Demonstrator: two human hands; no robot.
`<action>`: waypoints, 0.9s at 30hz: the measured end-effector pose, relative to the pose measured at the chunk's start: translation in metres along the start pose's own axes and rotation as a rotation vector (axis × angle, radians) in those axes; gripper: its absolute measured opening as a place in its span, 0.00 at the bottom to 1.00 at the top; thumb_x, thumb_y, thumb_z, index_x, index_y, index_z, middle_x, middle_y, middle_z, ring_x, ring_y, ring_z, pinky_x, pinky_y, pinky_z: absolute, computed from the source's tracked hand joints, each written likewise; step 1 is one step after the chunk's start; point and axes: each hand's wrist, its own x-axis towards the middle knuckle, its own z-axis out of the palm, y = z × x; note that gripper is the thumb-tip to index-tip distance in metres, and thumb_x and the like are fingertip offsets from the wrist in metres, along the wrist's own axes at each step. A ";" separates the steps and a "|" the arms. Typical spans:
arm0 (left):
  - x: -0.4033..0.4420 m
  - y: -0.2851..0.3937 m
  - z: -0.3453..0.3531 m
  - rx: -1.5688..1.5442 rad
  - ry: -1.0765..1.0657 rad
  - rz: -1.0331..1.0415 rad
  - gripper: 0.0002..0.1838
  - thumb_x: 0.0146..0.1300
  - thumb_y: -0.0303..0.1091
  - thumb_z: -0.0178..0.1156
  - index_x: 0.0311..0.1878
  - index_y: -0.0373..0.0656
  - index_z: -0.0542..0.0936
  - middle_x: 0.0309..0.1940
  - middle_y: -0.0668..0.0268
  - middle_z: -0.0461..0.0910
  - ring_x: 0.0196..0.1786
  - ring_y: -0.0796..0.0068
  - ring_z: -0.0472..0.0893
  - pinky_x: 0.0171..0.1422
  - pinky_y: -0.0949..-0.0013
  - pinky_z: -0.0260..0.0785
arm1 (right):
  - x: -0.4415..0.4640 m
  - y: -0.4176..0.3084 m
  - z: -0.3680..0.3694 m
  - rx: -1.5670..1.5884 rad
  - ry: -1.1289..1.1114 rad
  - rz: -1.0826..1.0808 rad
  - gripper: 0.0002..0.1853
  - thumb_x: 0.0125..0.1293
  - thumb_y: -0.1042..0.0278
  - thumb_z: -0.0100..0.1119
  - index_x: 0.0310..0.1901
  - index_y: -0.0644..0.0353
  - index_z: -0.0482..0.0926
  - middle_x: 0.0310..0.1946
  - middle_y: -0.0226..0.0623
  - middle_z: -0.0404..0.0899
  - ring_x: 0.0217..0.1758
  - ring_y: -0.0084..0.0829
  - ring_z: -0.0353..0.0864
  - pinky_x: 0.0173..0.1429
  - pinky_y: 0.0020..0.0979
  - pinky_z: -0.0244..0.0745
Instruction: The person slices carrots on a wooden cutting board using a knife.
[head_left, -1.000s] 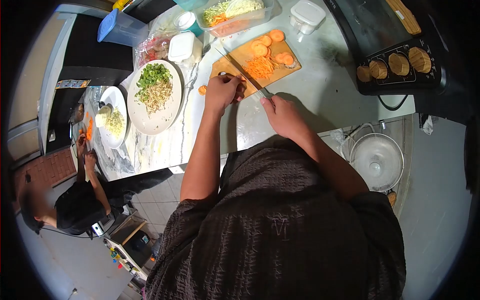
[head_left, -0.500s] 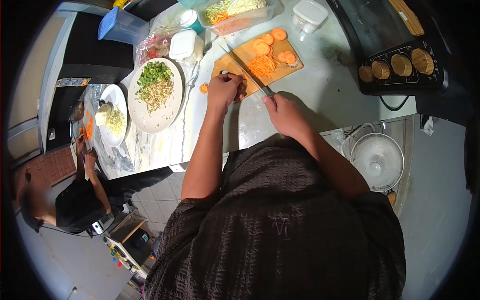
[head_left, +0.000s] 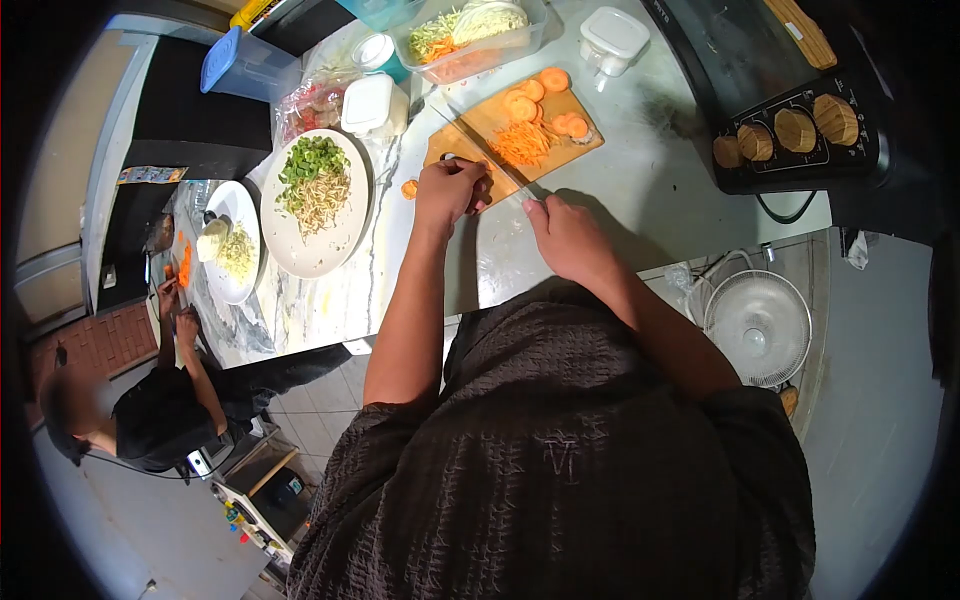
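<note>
A wooden cutting board point(head_left: 566, 148) lies on the counter, with a heap of shredded carrot point(head_left: 520, 144) and round carrot slices point(head_left: 553, 79) on it. My right hand point(head_left: 568, 237) grips the handle of a knife point(head_left: 478, 142), whose long blade points away to the upper left across the board. Just left of the blade, my left hand point(head_left: 452, 197) has its fingers curled down at the board's near left part. Orange carrot shows at those fingertips, though the hand mostly covers it. A small carrot bit point(head_left: 409, 189) sits off the board, beside my left hand.
Left stands a plate point(head_left: 300, 262) of chopped greens and sprouts, then a smaller plate point(head_left: 237, 292) of shredded vegetable. Behind are a clear vegetable tub point(head_left: 490, 62) and white-lidded containers point(head_left: 368, 105). A black appliance point(head_left: 800, 150) is at right. Another person point(head_left: 165, 420) works far left.
The view has shifted slightly, so the counter things sit a little differently. Both hands keep nearly the same place, the knife still between them on the board.
</note>
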 end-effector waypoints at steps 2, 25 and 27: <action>-0.001 0.001 0.002 0.005 0.010 -0.005 0.11 0.63 0.34 0.62 0.29 0.38 0.77 0.18 0.66 0.76 0.15 0.78 0.73 0.19 0.74 0.63 | -0.001 -0.004 -0.003 0.004 -0.002 -0.002 0.27 0.75 0.50 0.41 0.37 0.72 0.76 0.34 0.64 0.79 0.43 0.63 0.78 0.51 0.54 0.71; 0.001 0.000 0.002 0.033 0.027 0.031 0.11 0.64 0.29 0.60 0.27 0.35 0.74 0.16 0.64 0.74 0.14 0.75 0.72 0.18 0.72 0.61 | -0.004 -0.010 0.011 -0.077 0.016 0.084 0.25 0.75 0.51 0.41 0.40 0.69 0.75 0.33 0.60 0.81 0.41 0.59 0.81 0.48 0.53 0.75; 0.001 0.000 0.003 0.040 0.026 0.034 0.11 0.64 0.29 0.60 0.27 0.34 0.74 0.16 0.64 0.74 0.14 0.75 0.72 0.18 0.72 0.61 | -0.004 -0.011 0.009 -0.068 -0.001 0.094 0.24 0.75 0.51 0.42 0.40 0.70 0.75 0.32 0.59 0.81 0.41 0.59 0.81 0.47 0.51 0.76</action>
